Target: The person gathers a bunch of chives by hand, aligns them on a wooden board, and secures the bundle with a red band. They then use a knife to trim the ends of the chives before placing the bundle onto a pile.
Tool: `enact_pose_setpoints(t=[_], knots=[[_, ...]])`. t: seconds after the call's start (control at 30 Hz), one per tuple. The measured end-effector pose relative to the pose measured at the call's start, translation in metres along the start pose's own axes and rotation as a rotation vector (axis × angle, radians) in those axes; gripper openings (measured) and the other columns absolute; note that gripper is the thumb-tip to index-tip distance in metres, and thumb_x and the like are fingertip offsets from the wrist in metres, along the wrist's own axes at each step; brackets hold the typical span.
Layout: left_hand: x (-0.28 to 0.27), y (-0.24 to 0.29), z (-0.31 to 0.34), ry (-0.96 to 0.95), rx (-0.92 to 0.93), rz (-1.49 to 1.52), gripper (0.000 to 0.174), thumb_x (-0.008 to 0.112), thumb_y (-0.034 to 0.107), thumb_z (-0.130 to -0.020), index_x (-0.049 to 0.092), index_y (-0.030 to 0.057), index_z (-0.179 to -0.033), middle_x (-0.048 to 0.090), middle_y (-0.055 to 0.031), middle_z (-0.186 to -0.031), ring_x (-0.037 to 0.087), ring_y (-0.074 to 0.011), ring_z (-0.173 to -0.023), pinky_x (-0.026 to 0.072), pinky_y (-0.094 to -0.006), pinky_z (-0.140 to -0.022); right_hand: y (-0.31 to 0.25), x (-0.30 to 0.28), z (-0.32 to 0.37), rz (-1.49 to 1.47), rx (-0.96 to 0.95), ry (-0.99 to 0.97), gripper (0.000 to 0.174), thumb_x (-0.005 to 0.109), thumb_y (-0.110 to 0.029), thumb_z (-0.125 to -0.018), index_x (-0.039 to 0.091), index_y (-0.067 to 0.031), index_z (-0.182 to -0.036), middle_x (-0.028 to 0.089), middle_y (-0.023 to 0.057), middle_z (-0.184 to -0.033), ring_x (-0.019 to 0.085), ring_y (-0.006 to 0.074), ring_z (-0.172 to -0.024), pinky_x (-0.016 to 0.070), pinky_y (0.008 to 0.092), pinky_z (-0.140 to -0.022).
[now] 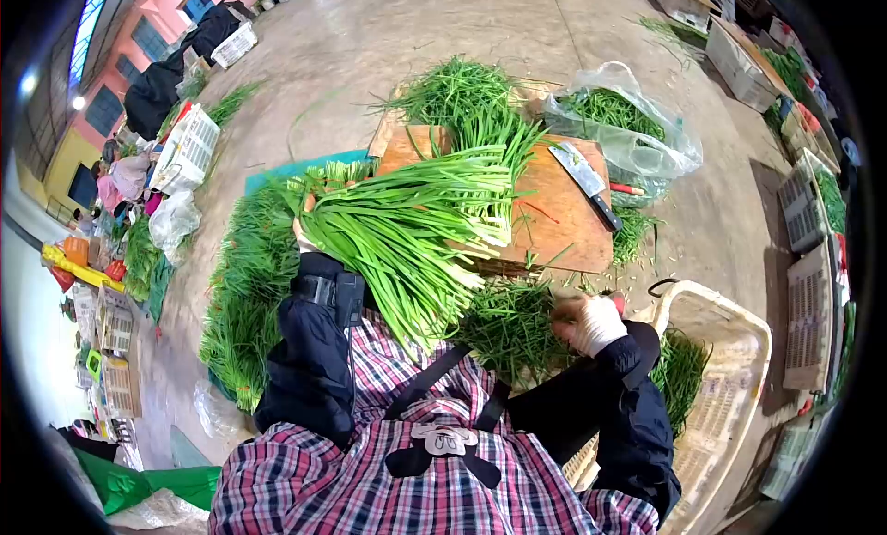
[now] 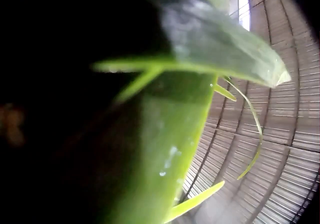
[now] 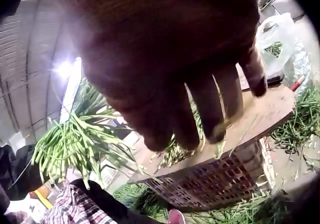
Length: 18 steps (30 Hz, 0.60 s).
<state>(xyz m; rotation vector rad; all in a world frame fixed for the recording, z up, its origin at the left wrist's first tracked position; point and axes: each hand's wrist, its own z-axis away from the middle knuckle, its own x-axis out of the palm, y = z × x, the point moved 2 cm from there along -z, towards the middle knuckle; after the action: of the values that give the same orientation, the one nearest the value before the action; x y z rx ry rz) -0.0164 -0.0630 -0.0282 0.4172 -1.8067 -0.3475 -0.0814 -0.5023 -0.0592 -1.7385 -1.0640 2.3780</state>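
My left hand [image 1: 302, 230] grips a big bunch of garlic chives [image 1: 407, 230] near its leafy side, most of the fingers covered by leaves. The pale cut ends fan out to the right, over the edge of a wooden board [image 1: 564, 225]. Wet leaves [image 2: 170, 149] fill much of the left wrist view, and the hand there is lost in the dark. My right hand [image 1: 591, 324] hangs above loose trimmings [image 1: 513, 327] beside my knee. Its fingers [image 3: 187, 129] are spread and relaxed, with nothing in them. A cleaver [image 1: 582, 175] with a black handle lies on the board.
Bundled chives [image 1: 245, 295] are stacked on the left. More greens [image 1: 453, 91] heap at the board's far side. A clear plastic bag [image 1: 679, 147] of greens stands at the right, near a white plastic crate [image 1: 739, 387]. The board rests on a crate [image 3: 220, 181].
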Motion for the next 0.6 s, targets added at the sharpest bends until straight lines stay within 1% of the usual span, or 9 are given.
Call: enact_pose_setpoints(t=[0.1,0.13,0.17,0.2,0.27,0.37,0.4,0.53,0.6], knots=[[0.002,-0.001,-0.002,-0.037,-0.007,-0.010,0.041,0.042,0.036,-0.093,0.058,-0.0009,-0.102,0.056,-0.0279,-0.115,0.055,-0.0410,-0.104,0.0458,-0.0577,-0.088,-0.007,-0.010,-0.016,-0.467,-0.075,0.418,0.040,0.070,-0.026,-0.074,0.063,-0.0025,-0.107,0.061,0.0139,-0.108,0.058,0.0289,-0.101,0.0452,0.0344,-0.088],[0.002,0.000,-0.001,-0.045,-0.014,-0.024,0.041,0.042,0.036,-0.093,0.059,-0.0006,-0.102,0.057,-0.0274,-0.115,0.055,-0.0407,-0.104,0.0457,-0.0577,-0.088,-0.013,-0.012,-0.025,-0.723,-0.045,0.435,0.042,0.068,-0.025,-0.077,0.061,-0.0023,-0.111,0.060,0.0142,-0.113,0.057,0.0270,-0.106,0.0416,0.0324,-0.093],[0.004,0.002,-0.001,-0.054,-0.020,-0.037,0.040,0.042,0.036,-0.093,0.059,-0.0003,-0.102,0.057,-0.0269,-0.115,0.055,-0.0404,-0.105,0.0457,-0.0578,-0.088,-0.018,-0.013,-0.037,-0.877,0.099,0.362,0.040,0.066,-0.023,-0.079,0.061,-0.0005,-0.111,0.059,0.0133,-0.116,0.055,0.0240,-0.109,0.0407,0.0322,-0.094],[0.003,0.002,-0.001,-0.064,-0.035,-0.054,0.040,0.042,0.036,-0.094,0.059,0.0000,-0.101,0.057,-0.0261,-0.115,0.055,-0.0401,-0.105,0.0454,-0.0578,-0.088,-0.024,-0.011,-0.051,-0.945,0.037,0.376,0.040,0.065,-0.023,-0.079,0.060,0.0003,-0.111,0.060,0.0126,-0.113,0.056,0.0223,-0.106,0.0423,0.0314,-0.092],[-0.014,0.005,0.001,0.276,-0.014,-0.087,0.038,0.043,0.034,-0.093,0.061,0.0012,-0.101,0.059,-0.0230,-0.113,0.054,-0.0390,-0.108,0.0455,-0.0580,-0.088,-0.039,-0.008,-0.076,-1.120,-0.003,0.352,0.039,0.065,-0.023,-0.081,0.060,0.0012,-0.111,0.062,0.0099,-0.105,0.058,0.0173,-0.096,0.0452,0.0283,-0.084],[-0.019,0.005,-0.003,-0.287,0.022,-0.114,0.038,0.036,0.038,-0.096,0.058,0.0063,-0.102,0.051,-0.0227,-0.125,0.048,-0.0376,-0.117,0.0422,-0.0557,-0.095,-0.072,-0.013,-0.094,-1.406,0.072,0.188,0.032,0.066,-0.023,-0.082,0.063,-0.0002,-0.104,0.063,0.0030,-0.089,0.052,0.0070,-0.070,0.0409,0.0221,-0.062],[-0.015,0.003,0.001,0.109,-0.060,-0.099,0.045,0.034,0.038,-0.097,0.053,0.0003,-0.112,0.052,-0.0220,-0.125,0.049,-0.0366,-0.115,0.0420,-0.0537,-0.096,-0.068,-0.005,-0.102,-1.436,0.027,0.193,0.030,0.066,-0.024,-0.082,0.064,-0.0004,-0.101,0.063,0.0026,-0.088,0.053,0.0076,-0.071,0.0420,0.0225,-0.063],[-0.006,0.003,-0.003,0.328,-0.016,-0.209,0.042,0.040,0.037,-0.094,0.059,0.0028,-0.107,0.062,-0.0174,-0.104,0.059,-0.0343,-0.098,0.0498,-0.0490,-0.086,-0.069,-0.015,-0.082,-1.526,0.035,0.126,0.026,0.064,-0.024,-0.083,0.066,-0.0003,-0.095,0.066,0.0021,-0.086,0.058,0.0099,-0.076,0.0446,0.0240,-0.071],[0.001,-0.005,-0.005,0.038,0.051,-0.028,0.035,0.045,0.034,-0.093,0.061,0.0029,-0.097,0.063,-0.0157,-0.097,0.057,-0.0349,-0.102,0.0477,-0.0531,-0.088,-0.047,-0.007,-0.066,-1.551,-0.221,0.166,0.025,0.063,-0.026,-0.081,0.063,-0.0010,-0.086,0.065,0.0087,-0.098,0.058,0.0139,-0.088,0.0425,0.0274,-0.079]])
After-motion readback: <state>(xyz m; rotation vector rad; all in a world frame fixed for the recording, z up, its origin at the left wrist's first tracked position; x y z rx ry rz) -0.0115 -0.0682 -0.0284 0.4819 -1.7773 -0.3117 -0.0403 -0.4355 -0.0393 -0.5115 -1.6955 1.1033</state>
